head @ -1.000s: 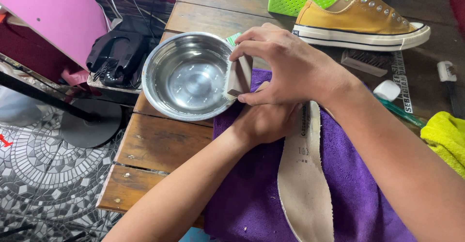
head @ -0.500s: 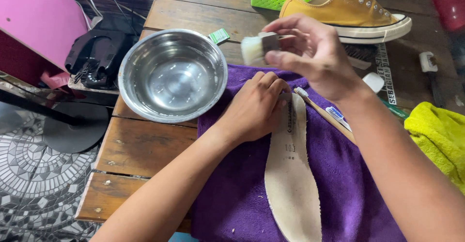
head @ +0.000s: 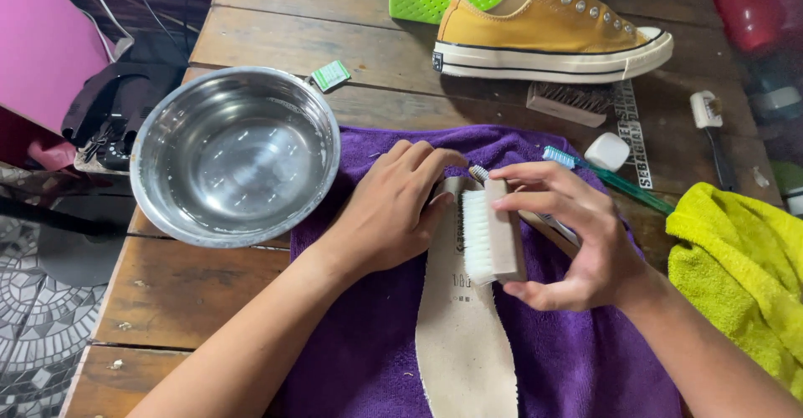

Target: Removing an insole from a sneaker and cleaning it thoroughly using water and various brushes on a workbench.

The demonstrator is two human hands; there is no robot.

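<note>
On the wooden table point(head: 251, 301), right fingers point(head: 535, 196) pinch a brush point(head: 492, 234) over the insole point(head: 464, 343).

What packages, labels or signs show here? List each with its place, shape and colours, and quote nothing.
Small packet: on the wooden table beside the far rim of the steel bowl, flat rectangle, green and white.
Printed strip: on the table in front of the yellow shoe, long and narrow, dark with pale lettering.
Heel patch: on the back of the shoe's sole, small dark rectangle.
Insole stamp: faint dark marks on the tan insole under the brush.
</note>
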